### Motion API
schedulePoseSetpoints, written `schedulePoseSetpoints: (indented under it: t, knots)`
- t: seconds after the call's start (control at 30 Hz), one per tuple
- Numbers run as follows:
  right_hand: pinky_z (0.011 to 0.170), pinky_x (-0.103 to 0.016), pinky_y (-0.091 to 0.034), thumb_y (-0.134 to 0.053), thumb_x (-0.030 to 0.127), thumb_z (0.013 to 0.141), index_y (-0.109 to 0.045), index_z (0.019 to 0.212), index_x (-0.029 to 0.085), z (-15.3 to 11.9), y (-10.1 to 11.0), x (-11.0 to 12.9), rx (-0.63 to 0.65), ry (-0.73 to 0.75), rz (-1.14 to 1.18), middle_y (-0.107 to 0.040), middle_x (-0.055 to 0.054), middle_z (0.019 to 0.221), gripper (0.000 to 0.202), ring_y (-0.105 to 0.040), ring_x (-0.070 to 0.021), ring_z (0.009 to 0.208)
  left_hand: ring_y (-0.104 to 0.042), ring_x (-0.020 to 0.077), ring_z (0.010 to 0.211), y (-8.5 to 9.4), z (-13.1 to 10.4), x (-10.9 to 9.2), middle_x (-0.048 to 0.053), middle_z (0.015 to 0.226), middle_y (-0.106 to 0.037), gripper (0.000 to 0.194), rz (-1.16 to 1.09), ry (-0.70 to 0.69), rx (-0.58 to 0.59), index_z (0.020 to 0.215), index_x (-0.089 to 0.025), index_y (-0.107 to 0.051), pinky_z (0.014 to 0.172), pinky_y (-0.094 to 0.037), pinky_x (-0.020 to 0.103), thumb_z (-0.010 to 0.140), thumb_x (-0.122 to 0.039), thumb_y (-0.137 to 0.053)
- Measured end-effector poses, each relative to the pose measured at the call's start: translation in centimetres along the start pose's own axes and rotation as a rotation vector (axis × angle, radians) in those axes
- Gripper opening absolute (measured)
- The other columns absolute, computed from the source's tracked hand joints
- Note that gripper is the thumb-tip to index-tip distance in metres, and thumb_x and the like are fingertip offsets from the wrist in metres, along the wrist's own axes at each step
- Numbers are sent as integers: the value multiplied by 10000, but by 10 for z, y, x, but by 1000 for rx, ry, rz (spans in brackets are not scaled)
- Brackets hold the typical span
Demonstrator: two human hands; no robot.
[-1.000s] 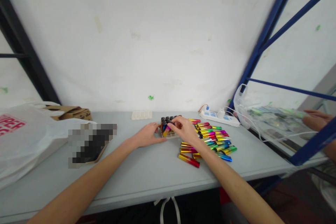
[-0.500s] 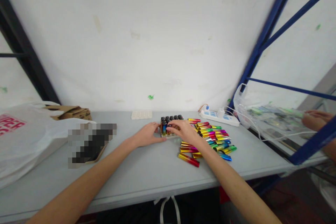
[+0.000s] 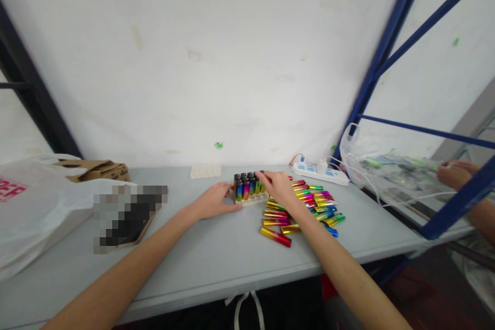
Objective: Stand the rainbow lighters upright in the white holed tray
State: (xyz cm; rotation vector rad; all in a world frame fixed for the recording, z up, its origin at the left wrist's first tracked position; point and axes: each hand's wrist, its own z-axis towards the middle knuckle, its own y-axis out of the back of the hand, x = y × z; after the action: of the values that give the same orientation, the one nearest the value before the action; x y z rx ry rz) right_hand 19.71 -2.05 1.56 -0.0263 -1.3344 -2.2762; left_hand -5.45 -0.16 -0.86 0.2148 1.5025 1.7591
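Observation:
A pale tray (image 3: 252,200) holds several upright lighters (image 3: 246,189) with black tops and shiny multicoloured bodies. At its left end is my left hand (image 3: 216,200), thumb and fingers spread around the corner of the tray. My right hand (image 3: 276,185) is over the right end of the rows, its fingertips closed on the top of a lighter (image 3: 258,184). Right of the tray, partly behind my right forearm, lies a pile of loose metallic lighters or sleeves (image 3: 276,236) in red, gold, green, blue and purple.
A second pale tray (image 3: 205,171) lies by the wall. White plastic bag (image 3: 34,206), cardboard (image 3: 96,170) and a pixelated dark object (image 3: 133,216) are at left. A power strip (image 3: 320,173) and blue frame (image 3: 367,87) stand right, with another person's hand (image 3: 456,174) beyond.
My right hand has moved right along the tray, and more upright lighters show in the front row. My left hand stays at the tray's left end. The view has shifted slightly.

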Motion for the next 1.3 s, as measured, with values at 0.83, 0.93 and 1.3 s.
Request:
schedulePoseSetpoints:
  t: [0.83, 0.93, 1.3]
  knots:
    - [878, -311, -485, -535, 269, 958, -724, 1063, 132, 13, 0, -96, -3, -190, 54, -731, -137, 1048, 256, -676, -214, 956, -634, 280, 873, 1, 1, 1, 117, 955, -668, 682, 42, 20, 47, 1030, -124, -644, 781, -486, 349, 764, -750, -599]
    - [693, -289, -509, -532, 426, 948, -702, 1092, 162, 13, 4, -83, -87, -250, 414, -726, -66, 866, 345, -664, -169, 682, -635, 282, 857, 1, 1, 1, 111, 934, -671, 676, 36, 18, 36, 1007, -126, -650, 759, -483, 347, 750, -749, -608]
    - [688, -270, -519, -565, 656, 866, -609, 861, 184, 16, 5, -43, -286, -237, 967, -625, -23, 812, 474, -592, -146, 736, -625, 272, 831, 1, 0, 0, 100, 918, -674, 645, -7, 21, 10, 995, -154, -663, 760, -486, 354, 731, -742, -632]
